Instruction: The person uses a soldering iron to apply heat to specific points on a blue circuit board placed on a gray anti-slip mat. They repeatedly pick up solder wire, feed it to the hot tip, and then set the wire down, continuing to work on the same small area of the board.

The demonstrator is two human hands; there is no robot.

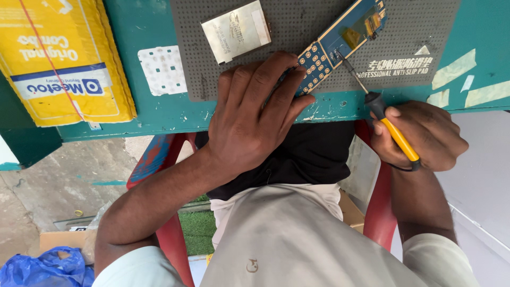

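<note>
A person seated at a teal-painted wooden worktop [159,114] pins a long blue phone circuit board [340,37] with gold keypad contacts to a grey perforated anti-slip mat [297,21]. The left hand [255,114] lies flat, fingers spread and closed on nothing, its fingertips pressing the board's near end. The right hand [419,135] is wrapped firmly round a yellow-handled soldering iron with a black collar [396,135], its thin metal tip touching the board just below the screen area. Doing this well likely means keeping the board still under steady pressure and the tip on a single contact. A small silver display module [236,31] lies on the mat nearby; a yellow padded packet [58,58] sits well apart.
</note>
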